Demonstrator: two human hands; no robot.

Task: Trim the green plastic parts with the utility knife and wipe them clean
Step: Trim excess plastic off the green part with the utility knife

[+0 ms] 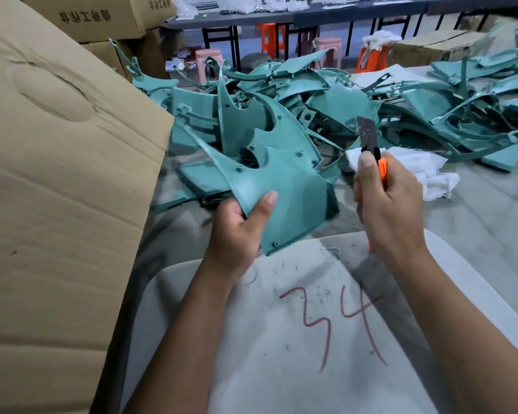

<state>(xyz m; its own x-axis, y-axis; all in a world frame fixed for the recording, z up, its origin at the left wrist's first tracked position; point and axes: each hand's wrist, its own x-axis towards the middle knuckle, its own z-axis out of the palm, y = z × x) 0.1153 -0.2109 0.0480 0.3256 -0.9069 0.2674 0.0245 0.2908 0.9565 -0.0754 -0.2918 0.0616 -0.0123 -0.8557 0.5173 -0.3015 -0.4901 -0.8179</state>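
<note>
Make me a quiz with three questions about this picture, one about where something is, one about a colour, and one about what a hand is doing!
1. Where is the white cloth?
A. on the floor behind the knife
B. on top of the cardboard box
C. in the left hand

2. What colour is the utility knife handle?
A. blue
B. orange
C. yellow

3. What is the left hand doing?
A. lying flat on the lap
B. gripping a green plastic part
C. holding the knife

Answers:
1 A, the cloth lies on the floor just beyond the right hand.
2 B, orange shows between the fingers, under the dark blade.
3 B, thumb and fingers pinch the part's lower edge.
</note>
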